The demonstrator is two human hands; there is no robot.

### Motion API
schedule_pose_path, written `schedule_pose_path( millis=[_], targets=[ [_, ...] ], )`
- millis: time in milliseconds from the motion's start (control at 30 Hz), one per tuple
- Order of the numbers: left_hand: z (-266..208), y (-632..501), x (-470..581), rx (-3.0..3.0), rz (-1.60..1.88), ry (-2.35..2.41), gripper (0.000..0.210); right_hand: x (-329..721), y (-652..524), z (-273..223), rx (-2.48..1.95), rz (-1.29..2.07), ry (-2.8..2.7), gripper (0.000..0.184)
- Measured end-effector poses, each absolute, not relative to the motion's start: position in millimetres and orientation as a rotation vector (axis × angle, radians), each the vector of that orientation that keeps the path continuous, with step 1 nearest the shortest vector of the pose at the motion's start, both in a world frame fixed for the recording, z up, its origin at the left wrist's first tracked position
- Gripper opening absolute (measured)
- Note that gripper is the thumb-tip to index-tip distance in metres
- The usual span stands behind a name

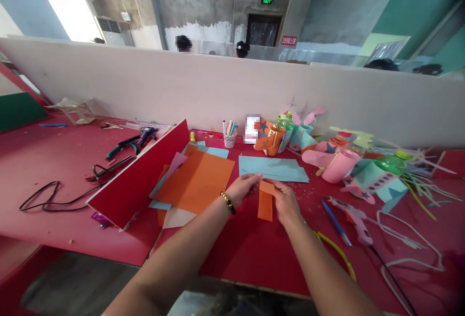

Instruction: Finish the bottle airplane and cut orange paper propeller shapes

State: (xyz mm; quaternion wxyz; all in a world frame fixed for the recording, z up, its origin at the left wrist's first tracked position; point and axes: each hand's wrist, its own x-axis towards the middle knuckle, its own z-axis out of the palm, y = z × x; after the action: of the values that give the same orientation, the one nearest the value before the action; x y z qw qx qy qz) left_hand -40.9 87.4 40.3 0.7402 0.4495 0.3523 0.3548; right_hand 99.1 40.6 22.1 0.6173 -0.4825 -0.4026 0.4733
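Both my hands meet over a small orange paper strip (pixel 265 204) on the red table (pixel 254 253). My left hand (pixel 242 188), with a beaded bracelet at the wrist, pinches the strip's top edge. My right hand (pixel 285 201) grips the strip's right side near its folded top. The strip hangs down between them, just above the table. A large orange sheet (pixel 196 180) lies on a stack of coloured paper to the left. Light blue sheets (pixel 272 168) lie just beyond my hands.
A tilted red divider board (pixel 140 175) stands at left, with pliers (pixel 125 145) and black cable (pixel 51 197) beyond it. A pen cup (pixel 229 137), paper crafts (pixel 334 161), a glue gun (pixel 354 217) and a blue pen (pixel 336 223) lie at right. A white partition (pixel 218 83) backs the table.
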Motion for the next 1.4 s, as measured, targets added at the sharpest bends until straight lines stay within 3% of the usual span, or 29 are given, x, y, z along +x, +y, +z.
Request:
schedule_pose_path(
  millis=[267,633,800,967,1167,1400],
  targets=[
    [20,90,-45,0.951,0.793,0.704,0.029,106,56,6,-1.203,0.994,-1.131,0.024],
    [13,92,-44,1.001,0.877,0.769,0.036,107,45,20,-1.2,1.046,-1.198,0.034],
    [13,88,-44,1.086,0.847,0.732,0.035,107,43,18,-1.2,1.066,-1.128,0.023],
    [14,87,-44,1.072,0.8,0.632,0.039,108,43,19,-1.283,0.922,-1.081,0.026],
    [11,89,-44,1.124,0.846,0.699,0.039,105,45,19,-1.228,1.008,-1.08,0.03],
    [13,90,-47,1.165,0.832,0.72,0.041,108,49,15,-1.299,0.827,-1.097,0.023]
  ],
)
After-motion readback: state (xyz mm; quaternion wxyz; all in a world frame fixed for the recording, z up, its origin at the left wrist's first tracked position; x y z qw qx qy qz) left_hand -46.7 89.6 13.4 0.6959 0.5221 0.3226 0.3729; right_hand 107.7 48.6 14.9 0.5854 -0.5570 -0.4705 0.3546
